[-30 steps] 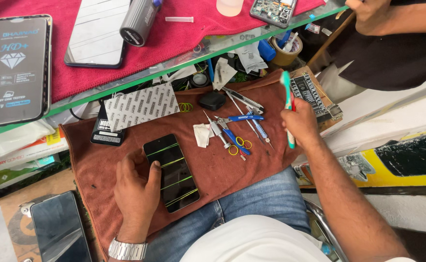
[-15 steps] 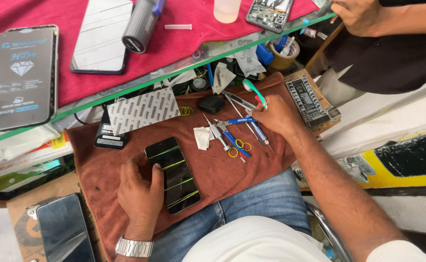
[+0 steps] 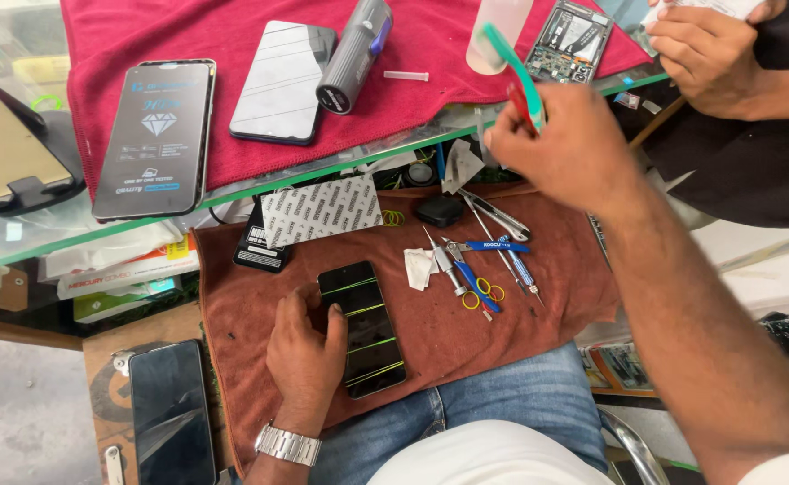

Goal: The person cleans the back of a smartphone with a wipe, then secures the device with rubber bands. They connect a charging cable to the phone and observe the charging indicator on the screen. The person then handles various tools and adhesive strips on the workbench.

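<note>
Phone (image 3: 363, 328) lies face up on brown cloth (image 3: 520, 332) over the person's lap, dark screen with green lines across it. Left hand (image 3: 306, 350) lies flat on the cloth, fingers pressing the phone's left edge; grip not closed round it, just steadying. Watch (image 3: 287, 444) on that wrist.

Right hand (image 3: 556, 148) raised above the cloth's far edge, grip closed on a green toothbrush (image 3: 513, 67), brush end pointing up-left toward the red cloth (image 3: 233, 27); a bit blurred.

On the brown cloth right of the phone: white wipe (image 3: 418, 268), screwdriver (image 3: 445, 264), blue tool (image 3: 495, 245), tweezers (image 3: 495, 214), small rings (image 3: 482, 293). Black pod (image 3: 438, 210) and patterned packet (image 3: 321, 208) near the far edge.

Glass bench (image 3: 17, 242) beyond carries the red cloth with boxed screen protector (image 3: 154, 135), grey phone (image 3: 282, 81), dark cylinder (image 3: 353, 56), opened phone (image 3: 568, 40), clear bottle (image 3: 499, 22).

Another person's hand (image 3: 709, 49) top right, holding something white, well apart from the right hand. Second dark phone (image 3: 170, 413) lies low left, off the cloth.
</note>
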